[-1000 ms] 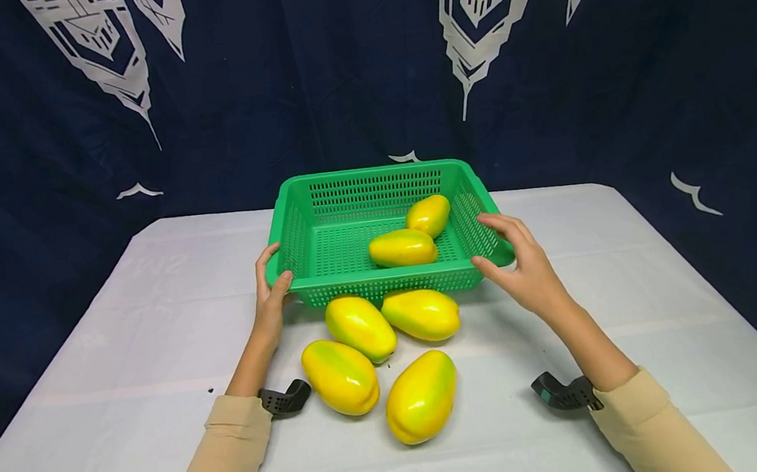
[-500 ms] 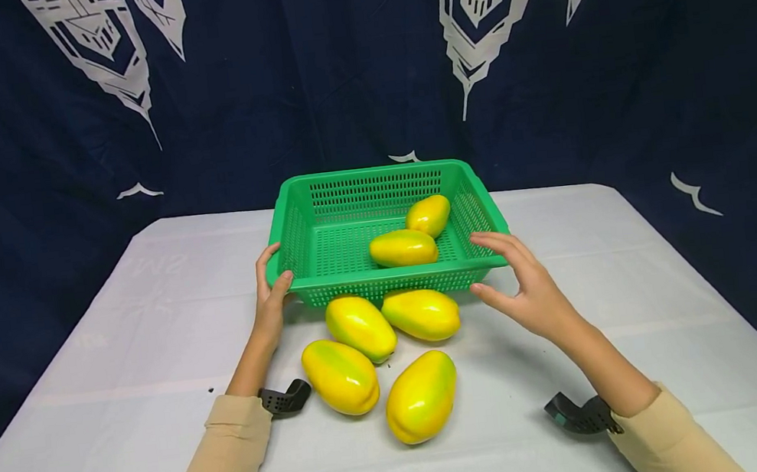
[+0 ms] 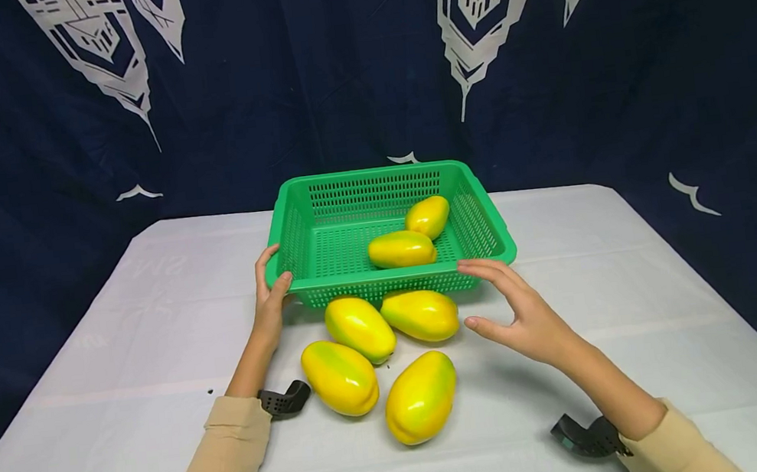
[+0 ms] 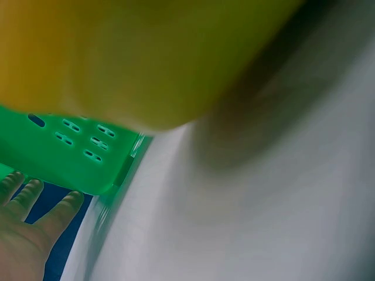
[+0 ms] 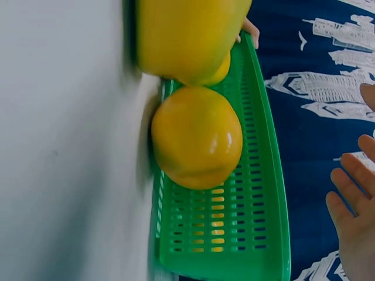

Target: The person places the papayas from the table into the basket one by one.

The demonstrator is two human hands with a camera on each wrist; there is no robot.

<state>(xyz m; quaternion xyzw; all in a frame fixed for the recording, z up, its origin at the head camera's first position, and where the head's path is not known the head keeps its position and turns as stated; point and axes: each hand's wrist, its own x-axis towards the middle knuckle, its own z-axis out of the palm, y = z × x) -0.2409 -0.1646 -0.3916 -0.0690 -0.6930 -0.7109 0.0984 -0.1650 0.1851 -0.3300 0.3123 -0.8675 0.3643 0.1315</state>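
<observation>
Drawn down and nearer from the basket's right corner, the right hand [image 3: 519,317] is now held just beside the rightmost yellow fruit [image 3: 421,315], its fingers and thumb spread apart, with no contact seen. That fruit is laid on its side just in front of the green basket [image 3: 341,279]; whether the two touch cannot be told. Its glossy skin is judged stiff and somewhat slippery, its weight probably light, so it is best taken around the thick middle, thumb opposite fingers. Three other fruits [image 3: 421,398] are grouped nearby, and two inner fruits [image 3: 402,249] are held toward the basket's right side. By the left hand [image 3: 271,301] the rim is gripped at the near left corner, thumb over it; the thin perforated wall may flex slightly. Everything is set on a white-covered table [image 3: 129,431], backed by a navy curtain [image 3: 362,76] printed with pale buildings.
</observation>
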